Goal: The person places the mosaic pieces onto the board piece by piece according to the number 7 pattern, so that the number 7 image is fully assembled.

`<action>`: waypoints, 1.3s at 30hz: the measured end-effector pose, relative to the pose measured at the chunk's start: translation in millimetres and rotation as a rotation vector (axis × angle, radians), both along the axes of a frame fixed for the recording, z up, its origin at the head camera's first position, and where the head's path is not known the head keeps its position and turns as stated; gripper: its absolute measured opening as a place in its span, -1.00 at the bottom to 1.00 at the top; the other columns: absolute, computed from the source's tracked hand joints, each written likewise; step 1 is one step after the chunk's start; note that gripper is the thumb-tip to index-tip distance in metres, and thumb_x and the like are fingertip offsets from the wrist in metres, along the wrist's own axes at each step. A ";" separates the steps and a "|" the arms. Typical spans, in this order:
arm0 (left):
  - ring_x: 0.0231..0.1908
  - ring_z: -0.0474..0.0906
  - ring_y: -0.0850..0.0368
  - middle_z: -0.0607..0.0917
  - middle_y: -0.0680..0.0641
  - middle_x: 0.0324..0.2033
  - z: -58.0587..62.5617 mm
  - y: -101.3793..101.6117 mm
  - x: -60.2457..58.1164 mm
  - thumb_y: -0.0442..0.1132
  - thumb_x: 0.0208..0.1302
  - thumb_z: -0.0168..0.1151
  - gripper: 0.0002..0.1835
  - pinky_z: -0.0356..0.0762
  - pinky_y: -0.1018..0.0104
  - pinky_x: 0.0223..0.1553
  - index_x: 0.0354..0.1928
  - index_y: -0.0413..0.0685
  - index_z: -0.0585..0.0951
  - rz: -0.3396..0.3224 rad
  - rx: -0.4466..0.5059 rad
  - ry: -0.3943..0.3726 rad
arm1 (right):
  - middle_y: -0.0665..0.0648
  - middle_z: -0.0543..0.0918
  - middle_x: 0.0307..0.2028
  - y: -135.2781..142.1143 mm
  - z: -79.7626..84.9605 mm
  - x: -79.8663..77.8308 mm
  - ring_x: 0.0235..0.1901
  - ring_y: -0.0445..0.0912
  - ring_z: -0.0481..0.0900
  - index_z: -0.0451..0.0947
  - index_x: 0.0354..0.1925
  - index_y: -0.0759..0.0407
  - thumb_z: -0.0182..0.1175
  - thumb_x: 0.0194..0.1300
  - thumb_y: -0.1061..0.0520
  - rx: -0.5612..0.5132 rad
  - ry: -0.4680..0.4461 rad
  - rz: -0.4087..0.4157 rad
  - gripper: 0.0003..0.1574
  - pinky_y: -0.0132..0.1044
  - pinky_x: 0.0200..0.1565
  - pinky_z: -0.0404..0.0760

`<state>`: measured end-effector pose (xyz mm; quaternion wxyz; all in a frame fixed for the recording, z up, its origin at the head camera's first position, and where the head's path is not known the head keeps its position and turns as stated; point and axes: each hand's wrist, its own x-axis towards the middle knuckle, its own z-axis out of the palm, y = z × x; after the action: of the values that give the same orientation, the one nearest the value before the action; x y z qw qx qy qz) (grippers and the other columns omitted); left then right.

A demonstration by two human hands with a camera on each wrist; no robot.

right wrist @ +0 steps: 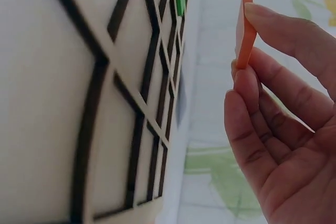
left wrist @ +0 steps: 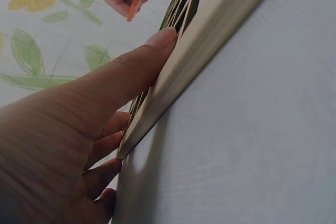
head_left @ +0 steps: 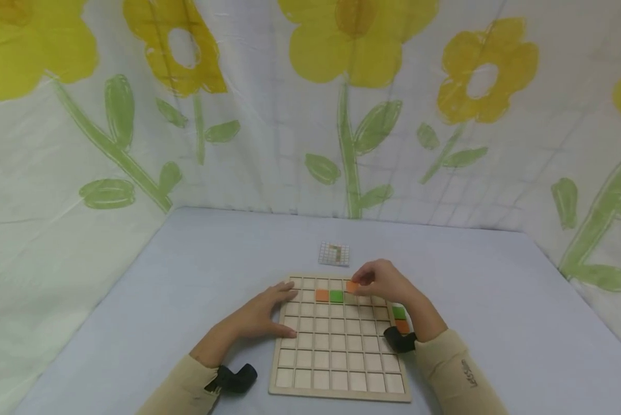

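Observation:
A wooden grid board (head_left: 320, 326) with square cells lies on the table. An orange tile (head_left: 322, 295) and a green tile (head_left: 336, 296) sit side by side in its second row. Between thumb and fingers, my right hand (head_left: 385, 282) pinches another orange tile (right wrist: 244, 32), held above the board near those two. My left hand (head_left: 260, 314) rests on the board's left edge, fingers spread; in the left wrist view its thumb (left wrist: 131, 66) lies on the rim. A green tile (head_left: 399, 313) and an orange tile (head_left: 402, 327) lie beside the board's right edge, partly hidden by the right arm.
A small card (head_left: 334, 253) printed with a grid and coloured squares lies behind the board. The pale table (head_left: 222, 253) spreads to both sides. At the back hangs a white curtain (head_left: 248, 173) with painted yellow flowers. Black straps with mounts circle both wrists.

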<state>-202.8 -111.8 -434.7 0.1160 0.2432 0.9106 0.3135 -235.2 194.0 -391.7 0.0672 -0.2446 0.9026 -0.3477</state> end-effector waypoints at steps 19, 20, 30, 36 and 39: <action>0.43 -0.03 -0.11 0.18 -0.04 0.41 1.5 0.9 1.4 0.15 -0.16 0.45 -0.06 0.00 -0.11 0.40 0.31 0.00 0.34 -0.005 0.007 -0.001 | 0.14 0.65 -0.30 -2.6 -19.7 1.9 -0.31 -0.15 0.58 0.64 -0.26 0.24 0.36 0.07 0.16 -0.038 -0.090 -0.011 -0.76 -0.35 -0.25 0.62; 0.43 -0.03 -0.11 0.18 -0.03 0.41 1.7 0.8 1.6 0.15 -0.16 0.45 -0.06 0.00 -0.11 0.40 0.31 0.00 0.34 -0.003 0.006 -0.002 | 0.14 0.65 -0.29 -2.7 -19.8 2.0 -0.30 -0.15 0.58 0.64 -0.26 0.24 0.36 0.07 0.16 -0.041 -0.088 -0.012 -0.76 -0.36 -0.25 0.62; 0.43 -0.03 -0.11 0.17 -0.04 0.41 3.5 -0.5 2.8 0.14 -0.16 0.45 -0.06 -0.01 -0.11 0.41 0.32 -0.01 0.34 0.008 0.003 -0.007 | 0.16 0.64 -0.26 -3.8 -23.0 1.2 -0.27 -0.12 0.59 0.65 -0.26 0.24 0.37 0.06 0.18 -0.068 -0.082 0.005 -0.76 -0.42 -0.25 0.62; 0.43 -0.03 -0.11 0.17 -0.04 0.41 3.3 0.1 2.3 0.14 -0.16 0.45 -0.06 -0.01 -0.12 0.40 0.32 -0.01 0.34 0.005 0.010 -0.007 | 0.13 0.65 -0.26 -2.2 -24.6 0.6 -0.27 -0.13 0.58 0.66 -0.25 0.21 0.38 0.06 0.15 -0.058 -0.076 -0.003 -0.75 -0.38 -0.23 0.61; 0.43 -0.03 -0.11 0.17 -0.03 0.41 2.5 0.5 1.9 0.15 -0.16 0.45 -0.06 0.00 -0.12 0.40 0.32 -0.01 0.34 0.003 0.010 -0.003 | 0.12 0.66 -0.25 -1.0 -24.0 0.4 -0.26 -0.12 0.59 0.66 -0.24 0.20 0.38 0.06 0.13 -0.047 -0.076 -0.001 -0.74 -0.35 -0.22 0.62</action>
<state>-200.9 -111.2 -432.2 0.1157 0.2421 0.9091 0.3187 -234.7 193.0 -415.7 0.0953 -0.2321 0.8912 -0.3778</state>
